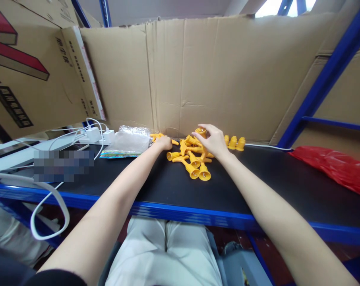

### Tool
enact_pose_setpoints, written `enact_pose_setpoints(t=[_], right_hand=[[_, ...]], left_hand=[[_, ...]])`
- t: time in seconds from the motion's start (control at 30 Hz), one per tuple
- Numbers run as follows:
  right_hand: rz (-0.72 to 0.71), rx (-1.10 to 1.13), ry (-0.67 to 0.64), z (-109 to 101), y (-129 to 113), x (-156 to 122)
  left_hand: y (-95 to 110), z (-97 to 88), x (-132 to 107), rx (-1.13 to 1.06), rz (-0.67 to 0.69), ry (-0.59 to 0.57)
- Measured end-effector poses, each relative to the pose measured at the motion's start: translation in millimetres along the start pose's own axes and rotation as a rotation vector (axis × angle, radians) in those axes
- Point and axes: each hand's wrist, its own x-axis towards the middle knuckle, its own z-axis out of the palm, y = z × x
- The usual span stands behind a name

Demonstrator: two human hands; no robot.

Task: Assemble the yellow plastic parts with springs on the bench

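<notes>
A heap of yellow plastic pieces (194,161) lies on the black tabletop, several with a flared cup at one end and a thinner stem. My left hand (163,142) is closed at the heap's left side; yellow plastic sticks out on both sides of it, and its fingertips are hidden. My right hand (213,140) curves its thumb and fingers around a yellow cup-shaped piece (201,130) at the back of the heap. Just right of that hand, several small yellow caps (240,143) stand upright in a row.
Left of the heap lies a clear plastic bag (129,140), with white chargers and cables (93,135) beyond it. A red plastic bag (331,167) rests at the right. Cardboard (227,79) walls the back; a blue rail (192,212) edges the front.
</notes>
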Motion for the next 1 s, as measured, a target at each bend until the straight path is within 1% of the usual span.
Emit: enact_pose_setpoints(t=[0.03,0.1,0.17,0.23,0.27,0.33,0.37,0.43,0.5,0.53,0.57,0.63,0.7,0.73,0.77,0.9,0.93,1.0], right_hand=[[0.016,0.02,0.042,-2,0,1],[0.05,0.053,0.115,-4,0,3],[0.073,0.089,0.171,-3,1,4],[0.076,0.137,0.197,-1,3,5],[0.071,0.165,0.193,2,3,5],[0.057,0.218,0.159,7,4,5],[0.05,0.238,0.126,9,5,4],[0.037,0.259,0.019,13,5,2],[0.019,0.245,-0.14,16,6,-1],[0.003,0.216,-0.227,17,6,-3],[-0.018,0.168,-0.314,18,6,-5],[-0.068,0.026,-0.473,19,6,-9],[-0.122,-0.125,-0.568,19,5,-12],[-0.149,-0.186,-0.577,19,5,-13],[-0.176,-0.238,-0.558,19,4,-14],[-0.288,-0.402,-0.382,17,-2,-12],[-0.311,-0.43,-0.36,16,-3,-12],[-0.343,-0.449,-0.357,16,-5,-12]], left_hand=[[2,-5.3,-2,0.001,0.001,0.033],[9,-18.1,-10,-0.057,0.03,0.195],[19,-32.2,-23,-0.206,0.145,0.283],[30,-44.8,-39,-0.353,0.317,0.277],[35,-49.7,-47,-0.393,0.369,0.235],[40,-55.7,-61,-0.405,0.348,0.178],[41,-56.7,-67,-0.378,0.32,0.177],[37,-55.4,-75,-0.295,0.247,0.244],[30,-51.3,-79,-0.198,0.171,0.319],[26,-48.9,-81,-0.151,0.148,0.332],[23,-46.5,-83,-0.108,0.142,0.322],[20,-42.4,-86,-0.046,0.158,0.264],[20,-39.4,-87,-0.022,0.181,0.213],[20,-38.4,-87,-0.027,0.185,0.202],[21,-37.8,-87,-0.043,0.186,0.197],[22,-38.3,-84,-0.178,0.173,0.204],[22,-38.9,-83,-0.202,0.167,0.206],[20,-40.0,-83,-0.217,0.16,0.218]])
